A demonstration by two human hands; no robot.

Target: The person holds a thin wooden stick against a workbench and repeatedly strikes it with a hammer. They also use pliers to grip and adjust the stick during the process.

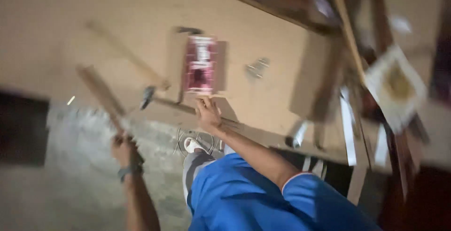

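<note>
Workbench is the landmark: big tan board top, seen tilted and motion-blurred.

Left hand, with a dark band at the wrist, is below the bench's near edge, over grey concrete floor. Fingers are wrapped tight around the lower end of a long wooden stick, which runs up and left from the fist onto the bench top. Could be a tool handle; blur hides the far end.

Right hand is at the bench's near edge, arm reaching up from a blue sleeve. It presses on a thin wooden strip lying along that edge. Can't tell whether the fingers curl around the strip or just rest flat on it.

Hammer lies on the bench just left of the right hand: dark metal head near the strip, pale handle running up-left across the top.

Red and white box sits on the bench directly above the right hand, close but apart from it. Small pile of metal bits, probably nails, is on the bench right of the box.

Right end of the bench holds stacked wood offcuts and a square pale-framed panel. A foot in a white sandal is on the floor below the bench edge.
</note>
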